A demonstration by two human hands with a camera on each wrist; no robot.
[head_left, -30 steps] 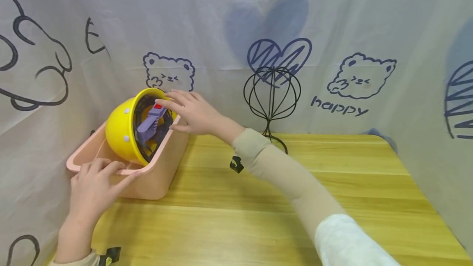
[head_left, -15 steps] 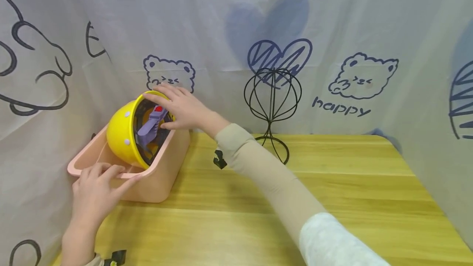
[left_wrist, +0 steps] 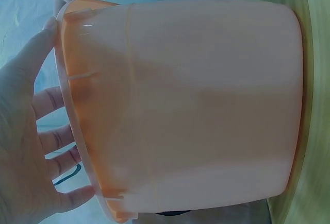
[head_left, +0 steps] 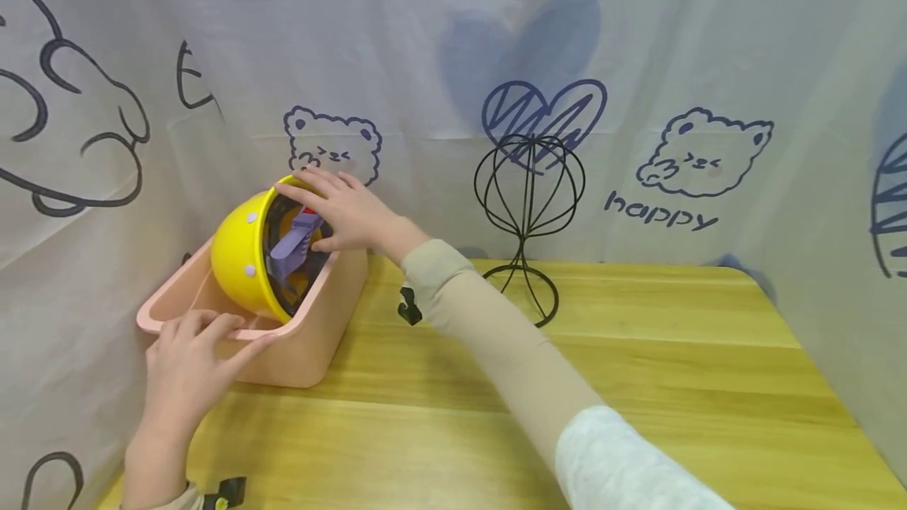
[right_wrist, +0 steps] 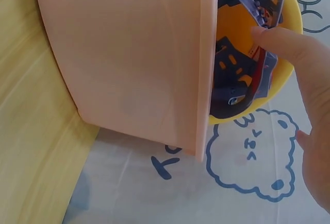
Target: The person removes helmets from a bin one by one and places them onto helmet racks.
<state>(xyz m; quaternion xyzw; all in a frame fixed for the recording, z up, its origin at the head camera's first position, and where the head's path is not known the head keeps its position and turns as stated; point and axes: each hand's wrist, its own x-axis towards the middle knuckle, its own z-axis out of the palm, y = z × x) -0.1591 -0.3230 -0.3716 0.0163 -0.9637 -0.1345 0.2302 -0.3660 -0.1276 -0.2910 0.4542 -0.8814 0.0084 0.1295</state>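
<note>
A yellow hard hat (head_left: pixel 237 250) lies on its side in a pink plastic bin (head_left: pixel 333 337), its opening turned toward the right. Inside it show dark webbing and a lavender strap piece (head_left: pixel 292 246) with a red part. My right hand (head_left: pixel 354 219) grips the hat's upper rim, fingers over the top and thumb inside the opening; in the right wrist view the thumb (right_wrist: pixel 289 44) lies against the lining. With my left hand (head_left: pixel 187 372) I hold the bin's near rim, thumb outside and fingers over the edge. The bin's wall (left_wrist: pixel 206 80) fills most of the left wrist view.
A black wire stand (head_left: pixel 524 234) with a round cage top is on the wooden table (head_left: pixel 638 400), to the right of the bin. A pale curtain (head_left: pixel 425 38) with printed bears and hearts closes in the back and sides.
My right hand has moved left from the bin's far right edge onto the hard hat's upper rim. The left hand stays on the bin's rim. The hat has barely shifted.
</note>
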